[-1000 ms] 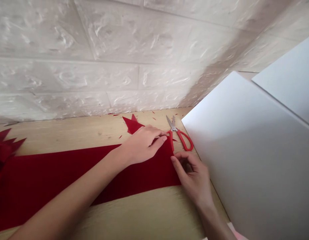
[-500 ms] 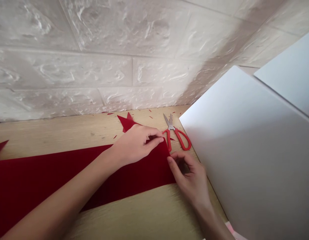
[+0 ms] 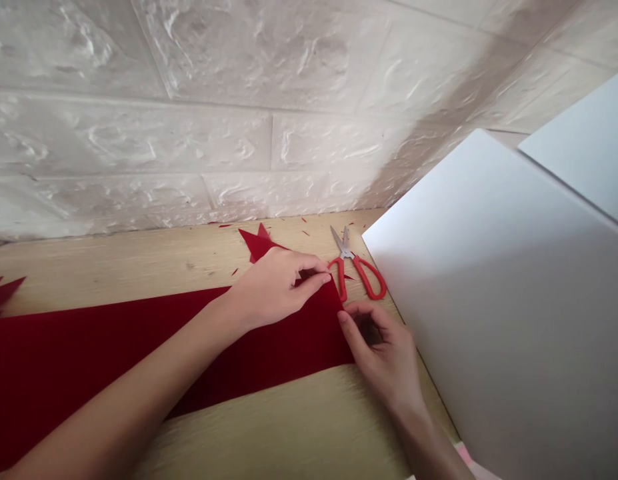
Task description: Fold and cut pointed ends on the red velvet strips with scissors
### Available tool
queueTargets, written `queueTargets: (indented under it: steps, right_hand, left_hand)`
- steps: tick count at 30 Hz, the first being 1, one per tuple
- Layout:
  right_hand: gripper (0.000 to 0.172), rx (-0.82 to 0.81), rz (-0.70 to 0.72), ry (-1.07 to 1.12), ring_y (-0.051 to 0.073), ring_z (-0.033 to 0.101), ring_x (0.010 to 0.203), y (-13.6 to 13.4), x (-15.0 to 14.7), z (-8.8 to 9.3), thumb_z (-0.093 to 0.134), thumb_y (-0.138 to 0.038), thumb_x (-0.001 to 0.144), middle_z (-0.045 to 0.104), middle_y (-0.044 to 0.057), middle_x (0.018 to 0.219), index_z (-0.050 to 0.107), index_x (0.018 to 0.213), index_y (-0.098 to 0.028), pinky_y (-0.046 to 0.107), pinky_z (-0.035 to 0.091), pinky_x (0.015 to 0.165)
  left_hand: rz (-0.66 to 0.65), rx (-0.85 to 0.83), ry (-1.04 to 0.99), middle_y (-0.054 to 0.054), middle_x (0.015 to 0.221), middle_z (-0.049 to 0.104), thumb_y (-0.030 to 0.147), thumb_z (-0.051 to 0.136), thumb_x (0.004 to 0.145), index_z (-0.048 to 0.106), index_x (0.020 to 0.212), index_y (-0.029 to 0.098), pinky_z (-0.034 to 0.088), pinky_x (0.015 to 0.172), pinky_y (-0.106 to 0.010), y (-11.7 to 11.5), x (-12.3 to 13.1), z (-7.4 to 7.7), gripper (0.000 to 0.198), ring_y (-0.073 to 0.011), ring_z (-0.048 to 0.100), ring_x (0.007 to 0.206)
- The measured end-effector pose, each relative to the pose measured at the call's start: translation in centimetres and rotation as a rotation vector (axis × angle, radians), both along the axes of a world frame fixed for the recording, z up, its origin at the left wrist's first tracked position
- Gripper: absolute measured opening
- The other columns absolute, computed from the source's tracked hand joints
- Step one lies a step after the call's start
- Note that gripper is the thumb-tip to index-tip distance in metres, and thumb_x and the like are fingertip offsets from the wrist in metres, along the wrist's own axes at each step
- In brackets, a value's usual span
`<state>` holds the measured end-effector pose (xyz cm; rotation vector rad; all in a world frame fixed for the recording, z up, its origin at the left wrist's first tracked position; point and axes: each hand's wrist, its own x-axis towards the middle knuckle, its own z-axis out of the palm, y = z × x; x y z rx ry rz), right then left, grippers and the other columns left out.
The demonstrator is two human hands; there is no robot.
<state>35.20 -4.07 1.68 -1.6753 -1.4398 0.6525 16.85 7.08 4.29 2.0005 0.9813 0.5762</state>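
A long strip of dark red fabric (image 3: 113, 353) lies across the table and runs off the left edge of the view. My left hand (image 3: 281, 287) reaches over it and pinches its far right corner between thumb and fingertips. On the strip's short right end, my right hand (image 3: 383, 347) pinches the edge with thumb and forefinger, a little nearer to me. Just beyond my hands lie scissors (image 3: 345, 257) with red handles, their blades parted and pointing at the wall. Pointed red cut pieces (image 3: 259, 241) rest behind my left hand.
A white textured brick-pattern wall (image 3: 189, 140) closes off the back of the pale wooden table (image 3: 289, 427). On the right stands a large white panel (image 3: 513, 287), close to my right hand. More red pieces (image 3: 6, 293) lie at far left, and small red snippets dot the table's back.
The view has shifted slightly, so everything sits a little further right. Both hands keep their pinch on the fabric's end, with barely any movement.
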Motion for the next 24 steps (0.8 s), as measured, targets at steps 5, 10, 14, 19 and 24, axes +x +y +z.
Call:
queueTargets:
  steps: [5, 10, 14, 19, 24]
  right_hand:
    - [0.015, 0.008, -0.005, -0.007, 0.013, 0.065, 0.06, 0.1, 0.1, -0.1, 0.067, -0.035, 0.092, 0.071, 0.0, 0.072, 0.07, 0.086, -0.021, 0.022, 0.053, 0.057]
    - [0.019, -0.014, -0.017, -0.073, 0.014, 0.066, 0.059, -0.7, 0.3, 0.1, 0.064, -0.036, 0.094, 0.073, 0.0, 0.071, 0.071, 0.084, -0.022, 0.022, 0.053, 0.055]
    - [0.022, -0.033, -0.032, -0.198, 0.014, 0.065, 0.056, -1.9, 0.5, 0.2, 0.063, -0.037, 0.096, 0.073, -0.001, 0.069, 0.072, 0.081, -0.023, 0.022, 0.052, 0.055]
    - [0.02, -0.05, -0.012, -0.285, 0.013, 0.065, 0.055, -3.0, 0.6, 0.1, 0.063, -0.037, 0.097, 0.074, -0.002, 0.07, 0.072, 0.085, -0.024, 0.023, 0.05, 0.055]
    - [0.023, -0.085, -0.002, -0.32, 0.014, 0.066, 0.053, -3.5, 0.9, 0.7, 0.063, -0.04, 0.097, 0.075, -0.002, 0.07, 0.073, 0.082, -0.026, 0.024, 0.049, 0.052]
  left_hand:
    - [-0.002, 0.035, -0.011, 0.002, 0.078, 0.076, 0.031, 0.057, 0.098, 0.075, 0.085, 0.02, 0.041, 0.057, -0.026, 0.0, 0.1, -0.1, 0.024, -0.0113, 0.061, 0.063]
    - [0.08, 0.161, -0.085, -0.001, 0.09, 0.078, 0.032, 0.055, 0.1, 0.073, 0.09, 0.02, 0.046, 0.067, -0.027, -0.2, 0.6, -1.7, 0.024, -0.0146, 0.068, 0.076]
    - [0.126, 0.219, -0.169, -0.003, 0.091, 0.078, 0.03, 0.055, 0.1, 0.073, 0.092, 0.019, 0.052, 0.078, -0.03, -0.4, 1.1, -3.6, 0.022, -0.0163, 0.07, 0.082]
    - [0.118, 0.261, -0.186, -0.004, 0.094, 0.077, 0.027, 0.056, 0.101, 0.073, 0.096, 0.018, 0.054, 0.087, -0.032, -0.5, 1.4, -4.6, 0.02, -0.0165, 0.07, 0.087]
    - [0.11, 0.271, -0.196, -0.005, 0.092, 0.077, 0.026, 0.057, 0.101, 0.074, 0.096, 0.017, 0.054, 0.088, -0.033, -0.4, 1.4, -4.6, 0.02, -0.0169, 0.07, 0.087]
